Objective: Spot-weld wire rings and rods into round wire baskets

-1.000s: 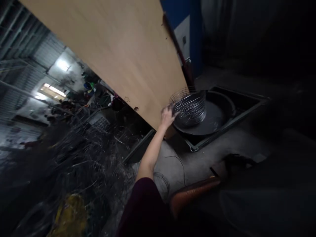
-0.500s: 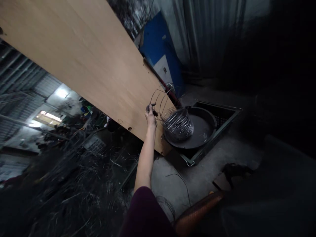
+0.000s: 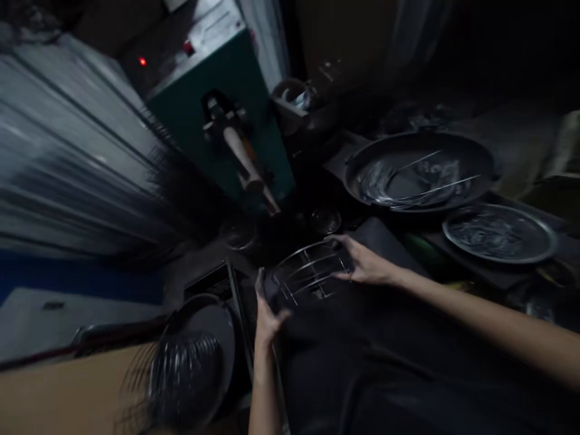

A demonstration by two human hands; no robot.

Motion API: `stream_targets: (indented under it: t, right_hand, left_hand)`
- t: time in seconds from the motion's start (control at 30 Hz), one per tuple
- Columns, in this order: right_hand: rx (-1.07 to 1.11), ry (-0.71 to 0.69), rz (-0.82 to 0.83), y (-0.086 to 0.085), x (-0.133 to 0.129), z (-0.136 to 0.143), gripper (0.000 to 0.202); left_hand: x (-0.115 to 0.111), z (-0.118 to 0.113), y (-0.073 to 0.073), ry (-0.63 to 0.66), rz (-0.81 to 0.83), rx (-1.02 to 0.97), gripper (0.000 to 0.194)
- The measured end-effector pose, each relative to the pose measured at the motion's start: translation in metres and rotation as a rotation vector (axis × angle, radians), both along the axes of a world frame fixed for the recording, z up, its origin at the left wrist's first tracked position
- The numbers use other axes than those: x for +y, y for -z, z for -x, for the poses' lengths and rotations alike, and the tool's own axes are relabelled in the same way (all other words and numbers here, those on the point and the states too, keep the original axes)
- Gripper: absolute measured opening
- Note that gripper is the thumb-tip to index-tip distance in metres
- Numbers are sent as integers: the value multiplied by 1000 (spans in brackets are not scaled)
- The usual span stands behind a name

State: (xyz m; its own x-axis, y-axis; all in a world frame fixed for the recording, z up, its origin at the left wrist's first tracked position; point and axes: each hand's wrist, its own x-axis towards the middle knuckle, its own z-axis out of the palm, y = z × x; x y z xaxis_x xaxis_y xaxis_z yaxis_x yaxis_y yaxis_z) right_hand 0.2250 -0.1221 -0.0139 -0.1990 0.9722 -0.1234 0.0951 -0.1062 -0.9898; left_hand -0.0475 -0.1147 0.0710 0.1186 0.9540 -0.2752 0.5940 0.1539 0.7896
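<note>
Between my two hands is a round wire frame (image 3: 312,266), low in front of my dark-clothed lap. My left hand (image 3: 268,311) grips its left side, with the thumb apart from the fingers. At the frame's upper right edge, my right hand (image 3: 362,263) holds on with fingers and thumb around the rim. Motion blur hides the finest wires. Beyond them stands a green machine (image 3: 235,78) with a cylindrical shaft (image 3: 242,157) pointing toward me.
A large round tray (image 3: 462,145) with wire pieces and a smaller tray (image 3: 546,241) lie at the right. Lower left, coiled wire (image 3: 183,362) rests in a dark pan (image 3: 226,332), beside a wooden board (image 3: 58,393). A blue panel (image 3: 90,281) is at the left.
The view has swung to the machine and trays. The left arm has moved from beside the wire coil to the wire frame, and the right hand has come into view holding it.
</note>
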Motion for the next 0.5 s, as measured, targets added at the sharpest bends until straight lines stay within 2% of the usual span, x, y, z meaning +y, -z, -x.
stream_targets:
  t: [0.07, 0.17, 0.2, 0.23, 0.3, 0.33, 0.37, 0.43, 0.5]
  right_hand:
    - [-46, -71, 47, 17, -9, -10, 72]
    - [49, -220, 127, 37, -6, -46, 69]
    - [34, -199, 165, 46, 2, -66, 63]
    - [-36, -103, 214, 57, 12, -87, 51]
    - [-378, 223, 328, 86, 34, -130, 28]
    - [-492, 310, 377, 102, 44, -149, 20]
    - [-569, 351, 420, 117, 52, -164, 15]
    - [-614, 324, 477, 142, 61, -181, 18]
    - [-625, 271, 487, 156, 62, -183, 19]
  left_hand:
    - [-8, -10, 14, 195, 57, 112, 110]
    - [-15, -25, 28, 243, 109, 175, 78]
    - [-14, -28, 31, 244, 115, 172, 68]
    - [-12, -29, 33, 249, 124, 172, 61]
    - [-7, -28, 36, 261, 138, 188, 54]
    - [-5, -27, 37, 264, 154, 199, 53]
    - [-4, -25, 38, 259, 176, 210, 52]
    - [-5, -22, 42, 233, 233, 223, 50]
    - [-7, -20, 44, 215, 285, 208, 52]
